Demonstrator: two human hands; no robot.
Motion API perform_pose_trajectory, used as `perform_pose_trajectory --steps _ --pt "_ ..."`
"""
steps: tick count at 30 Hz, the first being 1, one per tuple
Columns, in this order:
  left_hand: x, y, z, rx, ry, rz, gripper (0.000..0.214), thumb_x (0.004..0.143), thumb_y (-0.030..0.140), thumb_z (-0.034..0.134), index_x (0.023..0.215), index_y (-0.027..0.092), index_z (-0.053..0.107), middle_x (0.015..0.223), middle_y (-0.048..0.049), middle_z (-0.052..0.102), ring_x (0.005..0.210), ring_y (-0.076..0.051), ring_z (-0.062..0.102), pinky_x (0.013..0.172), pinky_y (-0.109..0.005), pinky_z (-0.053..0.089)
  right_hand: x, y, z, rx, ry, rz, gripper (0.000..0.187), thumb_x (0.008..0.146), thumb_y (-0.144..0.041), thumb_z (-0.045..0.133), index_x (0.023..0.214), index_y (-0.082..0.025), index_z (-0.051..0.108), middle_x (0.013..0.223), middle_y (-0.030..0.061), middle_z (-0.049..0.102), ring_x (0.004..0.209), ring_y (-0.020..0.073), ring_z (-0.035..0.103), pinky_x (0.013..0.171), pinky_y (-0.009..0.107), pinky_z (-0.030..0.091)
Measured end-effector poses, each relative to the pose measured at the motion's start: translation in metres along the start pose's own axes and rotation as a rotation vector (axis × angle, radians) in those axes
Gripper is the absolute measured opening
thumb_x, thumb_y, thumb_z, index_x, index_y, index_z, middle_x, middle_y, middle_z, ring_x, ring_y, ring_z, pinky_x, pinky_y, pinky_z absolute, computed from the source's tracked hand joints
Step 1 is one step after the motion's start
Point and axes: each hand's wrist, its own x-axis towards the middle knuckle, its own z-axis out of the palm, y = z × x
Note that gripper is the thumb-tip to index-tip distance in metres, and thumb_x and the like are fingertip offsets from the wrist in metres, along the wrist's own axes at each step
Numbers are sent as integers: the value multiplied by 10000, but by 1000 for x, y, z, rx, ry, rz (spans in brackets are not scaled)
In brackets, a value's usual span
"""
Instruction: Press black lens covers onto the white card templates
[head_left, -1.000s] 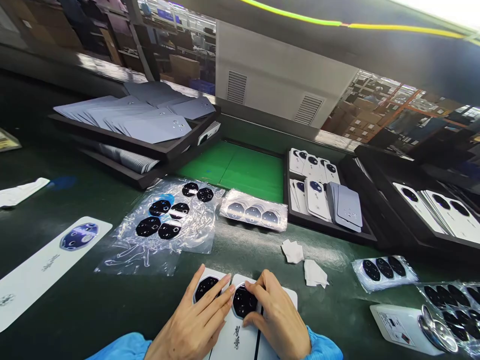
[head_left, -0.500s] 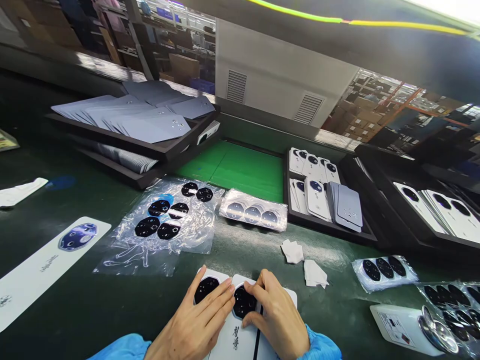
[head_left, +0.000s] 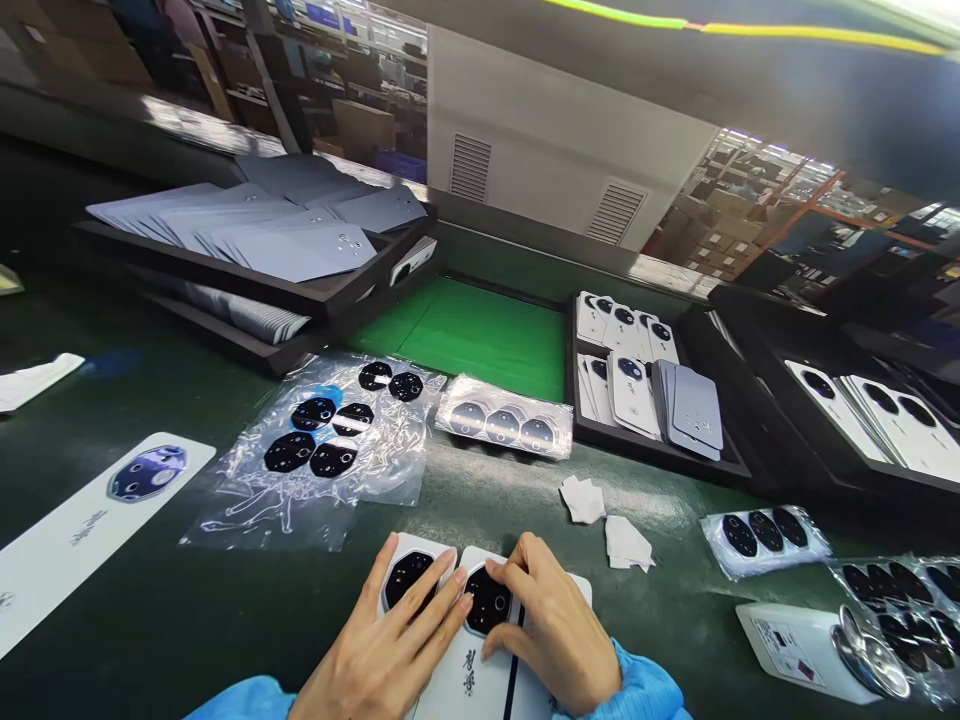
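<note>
Two white phone back panels [head_left: 456, 672] lie side by side at the bottom centre, with part of a third white panel [head_left: 580, 590] showing at the right behind my hand. Spread fingers of my left hand [head_left: 390, 640] lie over the left panel and its black camera lens cover [head_left: 409, 578]; two fingertips touch the left edge of the cover beside it. That second octagonal lens cover [head_left: 489, 600] sits on the middle panel. My right hand [head_left: 559, 625] pinches it, forefinger at its top edge and thumb near the lower right.
Loose lens covers lie on a plastic bag [head_left: 375, 480]; a packed strip [head_left: 504, 418] is beside it. White wipes [head_left: 628, 543] and a pump bottle [head_left: 806, 645] lie rightward. Black trays [head_left: 675, 450] of panels stand behind; grey panels [head_left: 285, 235] fill the left one. A long white panel [head_left: 97, 530] lies left.
The fingers of my left hand have spread further apart and show more of the left lens cover. My right hand keeps nearly the same pinch. The view has shifted slightly.
</note>
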Motion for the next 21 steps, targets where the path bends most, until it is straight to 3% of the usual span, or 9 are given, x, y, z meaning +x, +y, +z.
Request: perform_pose_trajectory --steps 3,6,11,16,18,21 --pt "0 1 -1 17 3 4 385 1062 200 291 1095 133 668 1181 -69 695 1453 -260 244 1180 -647 48 -4 3 -6 12 -23 17 580 544 -107 912 1053 -119 634 862 35 566 757 182 604 612 274 578" --pt "1 1 -2 23 7 -6 389 1061 188 284 1097 140 669 1177 -62 696 1449 -262 258 1180 -649 54 -15 6 -10 -41 39 5 389 751 -6 702 1097 -145 591 914 46 579 786 161 612 612 230 559" --pt "-2 1 3 44 -14 -9 388 1058 181 281 1111 160 664 1208 -47 681 1445 -270 269 1172 -677 68 -37 3 -3 -224 194 -141 287 938 -56 399 1120 -173 588 895 58 584 762 148 588 595 222 502" --pt "2 0 3 39 7 24 400 1049 174 286 1007 178 684 1160 -45 690 1443 -279 268 1157 -698 44 -50 -6 16 -317 280 -161 250 983 -121 406 1090 -189 622 825 39 607 704 137 578 598 247 476" --pt "7 1 -2 -6 25 42 426 1048 165 271 984 188 691 1103 -28 699 1385 -253 365 1173 -664 46 -51 -9 29 -303 392 -144 251 1004 -148 390 1003 -193 637 784 23 620 684 126 587 573 239 453" --pt "16 4 -12 -57 43 90 425 1052 170 278 1010 198 700 915 13 702 1116 -182 557 1203 -596 63 -52 -13 48 -226 708 -148 350 1026 -144 335 841 -202 626 735 -11 672 702 115 624 581 244 429"
